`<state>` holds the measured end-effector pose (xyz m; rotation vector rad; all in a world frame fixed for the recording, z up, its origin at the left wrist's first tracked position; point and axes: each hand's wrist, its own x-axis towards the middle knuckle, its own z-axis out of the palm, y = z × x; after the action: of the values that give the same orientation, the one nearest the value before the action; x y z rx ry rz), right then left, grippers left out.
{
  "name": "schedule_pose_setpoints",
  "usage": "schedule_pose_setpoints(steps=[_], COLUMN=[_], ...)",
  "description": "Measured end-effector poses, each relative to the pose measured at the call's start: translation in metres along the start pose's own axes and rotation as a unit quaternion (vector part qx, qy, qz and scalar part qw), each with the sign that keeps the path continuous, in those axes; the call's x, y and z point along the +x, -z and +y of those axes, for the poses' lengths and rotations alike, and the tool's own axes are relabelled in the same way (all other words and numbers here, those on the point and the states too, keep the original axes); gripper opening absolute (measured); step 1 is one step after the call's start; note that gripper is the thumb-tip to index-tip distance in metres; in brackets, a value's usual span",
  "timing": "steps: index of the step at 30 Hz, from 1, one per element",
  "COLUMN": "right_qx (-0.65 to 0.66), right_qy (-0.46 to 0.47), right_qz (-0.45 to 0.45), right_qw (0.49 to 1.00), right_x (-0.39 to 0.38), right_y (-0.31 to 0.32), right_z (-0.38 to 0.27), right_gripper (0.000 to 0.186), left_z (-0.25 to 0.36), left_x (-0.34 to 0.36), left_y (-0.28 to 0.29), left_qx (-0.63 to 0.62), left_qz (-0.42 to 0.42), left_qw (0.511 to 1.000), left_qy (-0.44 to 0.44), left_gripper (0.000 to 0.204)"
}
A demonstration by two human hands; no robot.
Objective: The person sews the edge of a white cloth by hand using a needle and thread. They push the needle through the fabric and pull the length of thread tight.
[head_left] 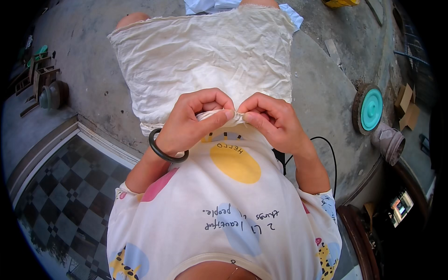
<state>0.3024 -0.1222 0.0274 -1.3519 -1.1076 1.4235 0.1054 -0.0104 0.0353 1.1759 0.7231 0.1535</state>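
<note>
A creased white cloth [200, 51] with frayed edges lies spread over my lap and knees. Its near edge is gathered up between my two hands, close to my shirt. My left hand [193, 116], with a dark bangle [158, 150] at the wrist, pinches a folded bit of this edge between thumb and fingers. Just beside it, my right hand [275, 119] pinches the same edge, the fingertips of both hands nearly touching. Whether anything small, such as a needle, sits between the fingertips cannot be made out.
Light blue fabric [291, 17] lies beyond my knees. On the right stand a round turquoise lid [371, 109], a bucket [391, 143] and an open cardboard box [407, 107]. Wooden stools [43, 79] are at the left, near a doorway to a checkered floor [79, 200]. A black cable [335, 161] curves by my right arm.
</note>
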Motion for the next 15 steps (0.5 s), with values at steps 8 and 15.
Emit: schedule_pose_setpoints(steps=[8,15], right_qx=[0.044,0.054], right_qy=[-0.004,-0.013], right_qz=[-0.003,0.009], right_qw=[0.999,0.998], right_x=[0.0001,-0.0007], right_y=[-0.0029,-0.0025], right_z=[0.005,0.0052], right_gripper=[0.005,0.004], left_z=[-0.0036,-0.0038], left_x=[0.0021,0.0039], left_y=[0.0016,0.0016], left_qx=[0.002,-0.006], left_qz=[-0.02,0.004], left_qw=[1.0,1.0], left_qy=[0.007,0.002], left_gripper=[0.009,0.007])
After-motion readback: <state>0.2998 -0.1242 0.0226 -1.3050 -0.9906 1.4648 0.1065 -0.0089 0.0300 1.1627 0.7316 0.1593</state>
